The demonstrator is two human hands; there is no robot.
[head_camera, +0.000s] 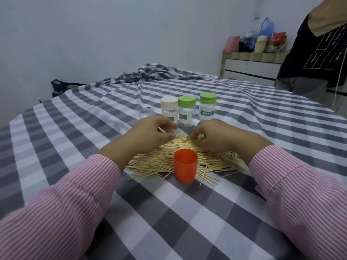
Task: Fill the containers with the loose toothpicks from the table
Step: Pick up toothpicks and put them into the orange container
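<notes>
Toothpicks (180,156) heaped — four containers (186,113).

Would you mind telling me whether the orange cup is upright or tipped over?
Upright: the orange cup stands on its base among the toothpicks, open rim facing up.

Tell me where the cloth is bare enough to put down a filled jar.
Bare cloth lies left of the clear jar, right of the green-lidded jars, and near the viewer, in front of the orange cup. The middle is crowded: toothpicks, both hands and the jar row.
</notes>
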